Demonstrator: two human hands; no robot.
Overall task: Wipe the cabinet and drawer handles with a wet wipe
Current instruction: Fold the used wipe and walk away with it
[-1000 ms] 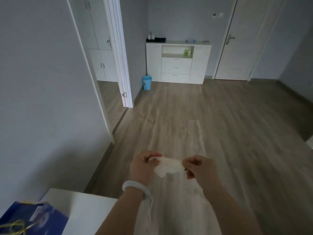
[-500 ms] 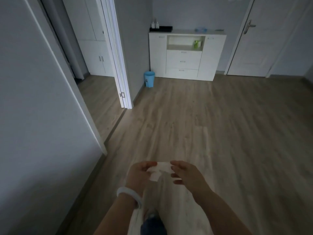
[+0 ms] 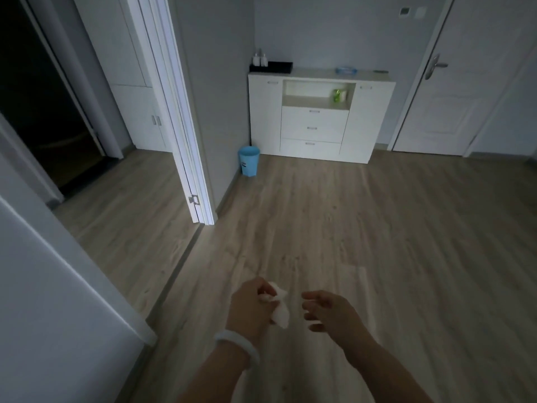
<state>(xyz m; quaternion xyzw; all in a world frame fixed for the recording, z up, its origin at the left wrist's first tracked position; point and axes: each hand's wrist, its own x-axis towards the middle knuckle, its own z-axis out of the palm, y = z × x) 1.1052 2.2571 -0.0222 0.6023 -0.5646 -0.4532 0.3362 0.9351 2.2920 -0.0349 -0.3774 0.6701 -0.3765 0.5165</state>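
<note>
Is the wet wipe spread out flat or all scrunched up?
Scrunched up. The wet wipe hangs bunched from the left hand, which pinches its top; the right hand isn't touching it.

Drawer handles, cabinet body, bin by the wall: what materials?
Drawer handles: probably brushed or satin metal, small grey bars with a dull sheen; too small to be sure. Cabinet: looks like white laminated or painted board, with flat matte faces and sharp square edges. Bin: likely plastic, uniform light blue, smooth tapered wall.
</note>
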